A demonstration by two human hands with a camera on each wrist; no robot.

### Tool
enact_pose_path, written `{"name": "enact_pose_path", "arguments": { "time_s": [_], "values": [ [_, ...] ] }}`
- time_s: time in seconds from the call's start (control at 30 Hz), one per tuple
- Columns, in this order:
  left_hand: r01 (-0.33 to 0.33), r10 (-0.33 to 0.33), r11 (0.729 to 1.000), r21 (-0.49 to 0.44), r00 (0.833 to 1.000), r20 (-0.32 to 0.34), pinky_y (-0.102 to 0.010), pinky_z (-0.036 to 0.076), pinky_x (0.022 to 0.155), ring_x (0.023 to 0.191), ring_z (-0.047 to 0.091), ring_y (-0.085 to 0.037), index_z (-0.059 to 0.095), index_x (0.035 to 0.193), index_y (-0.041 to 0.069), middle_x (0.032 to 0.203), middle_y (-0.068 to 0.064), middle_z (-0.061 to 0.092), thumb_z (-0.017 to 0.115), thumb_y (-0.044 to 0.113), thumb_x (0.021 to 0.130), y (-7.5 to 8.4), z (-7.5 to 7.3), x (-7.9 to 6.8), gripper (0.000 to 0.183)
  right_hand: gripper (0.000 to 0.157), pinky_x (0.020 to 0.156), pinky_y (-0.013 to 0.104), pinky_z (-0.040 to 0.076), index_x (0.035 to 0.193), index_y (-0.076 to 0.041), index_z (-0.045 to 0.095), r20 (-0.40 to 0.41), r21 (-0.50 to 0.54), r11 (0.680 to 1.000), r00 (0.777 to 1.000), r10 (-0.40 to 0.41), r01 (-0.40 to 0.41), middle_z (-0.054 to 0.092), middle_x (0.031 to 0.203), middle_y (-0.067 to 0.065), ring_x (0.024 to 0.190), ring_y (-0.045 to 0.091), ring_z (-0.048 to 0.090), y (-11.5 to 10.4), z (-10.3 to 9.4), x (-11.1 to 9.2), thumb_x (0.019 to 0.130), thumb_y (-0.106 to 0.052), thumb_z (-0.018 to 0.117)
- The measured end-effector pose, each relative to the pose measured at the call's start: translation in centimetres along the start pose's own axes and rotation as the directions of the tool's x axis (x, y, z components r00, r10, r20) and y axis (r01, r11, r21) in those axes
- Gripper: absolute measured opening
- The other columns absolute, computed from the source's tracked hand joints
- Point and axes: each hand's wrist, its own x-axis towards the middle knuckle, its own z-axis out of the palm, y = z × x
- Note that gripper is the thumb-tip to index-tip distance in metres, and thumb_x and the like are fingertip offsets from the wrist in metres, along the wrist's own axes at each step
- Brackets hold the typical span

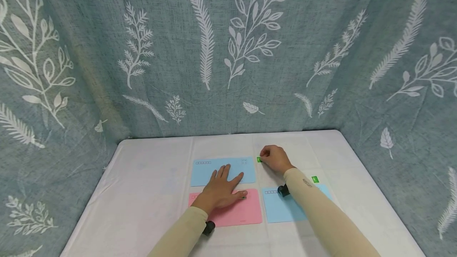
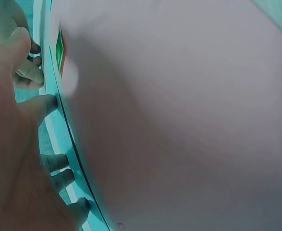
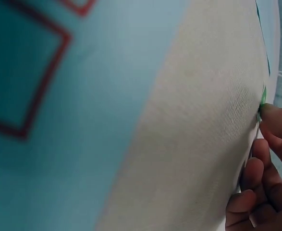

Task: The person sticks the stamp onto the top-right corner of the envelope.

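My left hand [image 1: 221, 191] lies with its fingers spread. Its fingertips rest on the upper blue envelope [image 1: 208, 171], and its thumb reaches over the pink envelope [image 1: 246, 215] below. A green stamp [image 2: 59, 50] shows on the pink envelope near that thumb, partly covered by it in the head view. To the right of the upper envelope, my right hand [image 1: 276, 158] pinches the edge of a small green stamp [image 1: 259, 159] between thumb and finger, low over the white cloth. In the right wrist view the other fingers of this hand [image 3: 270, 168] are curled.
A second blue envelope [image 1: 282, 211] lies at the right, partly under the right forearm. Just above it a loose green stamp [image 1: 315, 179] is on the white tablecloth [image 1: 153, 193]. A patterned grey-green curtain [image 1: 171, 50] hangs behind and along both sides.
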Motion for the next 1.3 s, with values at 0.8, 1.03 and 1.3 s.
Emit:
{"name": "enact_pose_path", "arguments": {
  "time_s": [0.8, 1.03, 1.3],
  "values": [
    [0.03, -0.03, 0.999, 0.012, 1.0, 0.008, -0.061, 0.018, 0.128, 0.161, 0.023, -0.042, 0.043, 0.169, 0.027, 0.174, -0.025, 0.025, 0.05, 0.068, 0.106, 0.39, 0.21, 0.16, 0.075, 0.014, 0.075, 0.038, 0.051, 0.088, -0.01, 0.071, 0.027, 0.0, 1.0, 1.0, 0.007, -0.007, 0.067, 0.084, 0.004, 0.077, 0.021, 0.059, -0.3, -0.19, 0.43, 0.098, -0.005, 0.079],
    [0.023, -0.023, 1.0, 0.016, 1.0, 0.0, -0.061, 0.021, 0.127, 0.159, 0.026, -0.043, 0.045, 0.168, 0.026, 0.172, -0.026, 0.027, 0.052, 0.068, 0.105, 0.37, 0.06, 0.0, 0.076, 0.006, 0.081, 0.04, 0.052, 0.093, -0.007, 0.076, 0.049, -0.034, 0.999, 0.999, -0.007, 0.009, 0.069, 0.085, 0.003, 0.081, 0.022, 0.059, -0.83, -0.81, 0.35, 0.098, -0.004, 0.077],
    [0.018, -0.018, 0.999, 0.036, 1.0, 0.012, -0.062, 0.022, 0.127, 0.159, 0.026, -0.043, 0.044, 0.169, 0.026, 0.172, -0.026, 0.028, 0.051, 0.069, 0.104, 0.56, -0.07, -0.09, 0.077, 0.011, 0.091, 0.044, 0.053, 0.093, -0.01, 0.08, 0.068, -0.053, 0.999, 0.998, 0.005, -0.001, 0.072, 0.089, 0.001, 0.09, 0.023, 0.062, -0.87, -1.0, 0.58, 0.102, -0.007, 0.074]
  ]
}}
